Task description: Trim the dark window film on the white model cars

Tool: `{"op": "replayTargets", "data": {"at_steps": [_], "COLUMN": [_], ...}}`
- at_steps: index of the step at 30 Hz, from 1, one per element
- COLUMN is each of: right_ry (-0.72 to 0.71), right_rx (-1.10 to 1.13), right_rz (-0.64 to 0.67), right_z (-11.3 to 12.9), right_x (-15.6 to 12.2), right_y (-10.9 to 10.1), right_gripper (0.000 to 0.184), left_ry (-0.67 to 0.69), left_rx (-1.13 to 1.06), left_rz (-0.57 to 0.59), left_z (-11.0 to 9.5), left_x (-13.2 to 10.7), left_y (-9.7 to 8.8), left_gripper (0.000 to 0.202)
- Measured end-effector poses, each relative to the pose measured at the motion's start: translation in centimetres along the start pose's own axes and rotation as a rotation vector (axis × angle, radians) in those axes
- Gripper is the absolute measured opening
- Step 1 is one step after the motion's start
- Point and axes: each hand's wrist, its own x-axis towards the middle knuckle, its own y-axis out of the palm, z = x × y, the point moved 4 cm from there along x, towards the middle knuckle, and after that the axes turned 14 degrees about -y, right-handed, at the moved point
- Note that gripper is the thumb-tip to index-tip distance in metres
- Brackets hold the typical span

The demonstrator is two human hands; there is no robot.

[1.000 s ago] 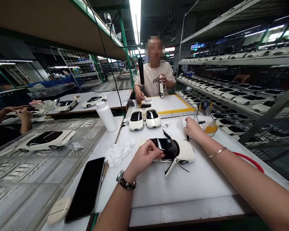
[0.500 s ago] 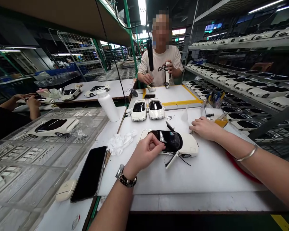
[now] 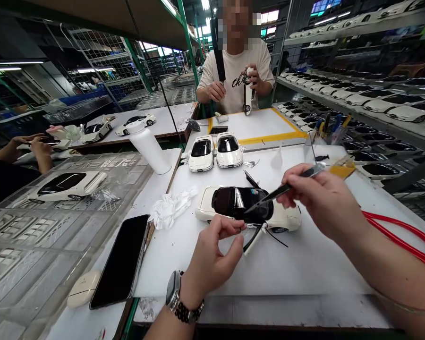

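Black phone (image 3: 120,262) lying flat, crumpled plastic (image 3: 170,208) just to its right. Left hand (image 3: 216,252) empty and loosely curled, just beside the white toy car (image 3: 233,200), which lies on a white board (image 3: 198,269). Right hand (image 3: 318,200) firmly pinching tweezers (image 3: 283,190), tips over the car's black roof, contact unclear. Red cord (image 3: 400,236) farther right.

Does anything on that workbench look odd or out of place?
Yes: the white model car nearest the person looks partly apart. A loose white-and-black strip lies at its near side, with a thin black wire trailing beside it.
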Motion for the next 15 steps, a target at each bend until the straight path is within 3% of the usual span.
{"op": "replayTargets", "data": {"at_steps": [3,9,15], "right_ry": [0.150,0.246,0.279], "right_rx": [0.081,0.147,0.029], "right_rz": [0.009,0.092,0.134], "right_z": [-1.4,-3.1,-3.4], "right_x": [-0.9,-2.0,-2.8], "right_y": [0.8,0.4,0.8], "right_gripper": [0.034,0.034,0.033], "left_ry": [0.014,0.016,0.022], "left_rx": [0.026,0.085,0.119], "left_rz": [0.002,0.007,-0.001], "left_z": [0.2,0.4,0.4], "left_x": [-0.1,-0.6,-0.7], "left_y": [0.0,-0.2,-0.2], "left_gripper": [0.008,0.010,0.012]}}
